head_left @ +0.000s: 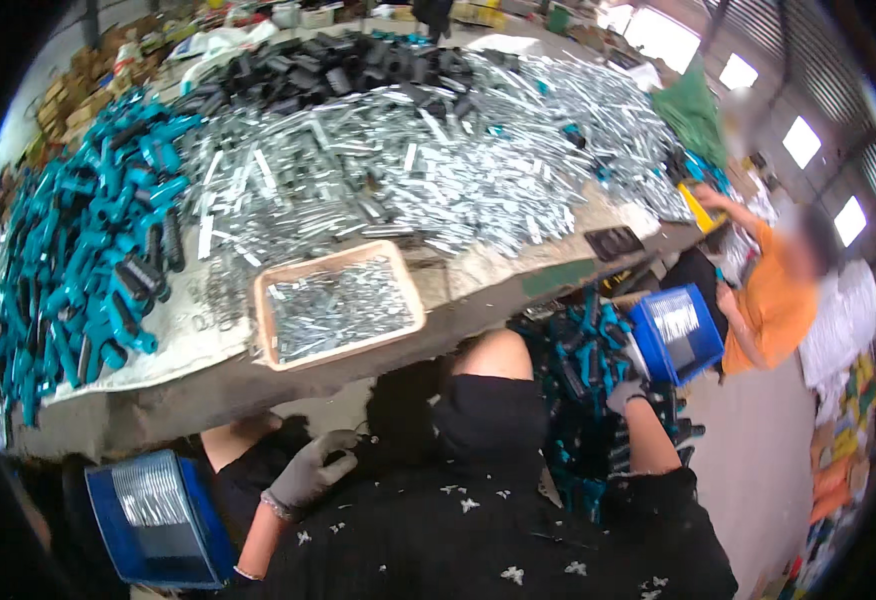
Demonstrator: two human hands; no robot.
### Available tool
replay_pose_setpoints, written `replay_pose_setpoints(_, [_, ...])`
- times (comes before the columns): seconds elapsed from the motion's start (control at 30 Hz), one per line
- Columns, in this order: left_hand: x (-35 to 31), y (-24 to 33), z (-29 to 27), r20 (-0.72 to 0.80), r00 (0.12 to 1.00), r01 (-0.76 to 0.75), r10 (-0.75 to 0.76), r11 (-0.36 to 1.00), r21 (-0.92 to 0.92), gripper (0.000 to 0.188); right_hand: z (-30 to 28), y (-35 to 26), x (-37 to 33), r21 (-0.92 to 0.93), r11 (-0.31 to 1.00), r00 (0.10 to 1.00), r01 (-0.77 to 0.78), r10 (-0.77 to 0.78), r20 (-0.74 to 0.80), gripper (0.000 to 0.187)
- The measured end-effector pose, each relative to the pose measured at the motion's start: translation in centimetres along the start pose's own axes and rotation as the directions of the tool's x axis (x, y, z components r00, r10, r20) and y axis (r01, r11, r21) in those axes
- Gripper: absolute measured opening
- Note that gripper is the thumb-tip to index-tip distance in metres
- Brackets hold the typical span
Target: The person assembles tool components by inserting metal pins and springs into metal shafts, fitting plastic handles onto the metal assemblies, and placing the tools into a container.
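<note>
My left hand (pixel 310 472), in a pale grey glove, is over my lap with the thumb and fingers apart. A tiny thing shows by its fingertips, too small to name. My right hand (pixel 625 396), also gloved, reaches down beside a pile of teal and black plastic handles (pixel 578 360), close to the lower corner of a blue bin (pixel 693 365). Its fingertips are hard to make out there. That bin holds a stack of shiny metal strips (pixel 675 318). At lower left, another blue bin (pixel 123 550) holds similar metal strips (pixel 153 490).
A cream tray (pixel 420 305) of small metal pieces stands on the table's near edge (pixel 208 400). Behind it spread metal strips (pixel 458 190), teal handles (pixel 88 250) and black parts (pixel 348 65). A person in an orange top (pixel 778 305) sits at right.
</note>
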State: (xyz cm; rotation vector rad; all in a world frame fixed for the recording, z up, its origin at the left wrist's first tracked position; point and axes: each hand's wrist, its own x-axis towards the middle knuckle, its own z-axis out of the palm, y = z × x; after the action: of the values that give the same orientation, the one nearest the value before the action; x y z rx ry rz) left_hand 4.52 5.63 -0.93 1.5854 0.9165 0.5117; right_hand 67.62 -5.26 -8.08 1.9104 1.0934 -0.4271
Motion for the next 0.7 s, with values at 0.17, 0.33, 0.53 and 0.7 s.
replay_pose_setpoints(0.17, [-4.4,0.2,-4.2,-0.038,0.986,0.136,-0.161,0.920,-0.368,0.034,-13.6,-3.7,-12.0,0.518,0.843,0.908,0.148,0.091,-0.408,0.041])
replay_pose_setpoints(0.33, [-3.4,3.6,-4.9,0.005,0.999,0.040,-0.040,0.953,-0.300,0.039,-30.6,-13.9,-18.6,0.212,0.385,0.242,0.898,-0.030,-0.970,0.022])
replay_pose_setpoints(0.53, [-1.3,9.5,-4.8,0.064,0.988,-0.135,0.137,0.990,-0.042,0.042,-38.3,-19.6,-12.0,-0.080,0.789,0.181,0.609,-0.236,-0.955,0.017])
replay_pose_setpoints(0.7, [-3.6,9.7,-9.1,-0.078,0.992,-0.113,0.101,0.978,-0.173,0.029,-37.2,-18.2,-10.8,-0.185,0.604,-0.086,0.776,-0.189,-0.978,0.020])
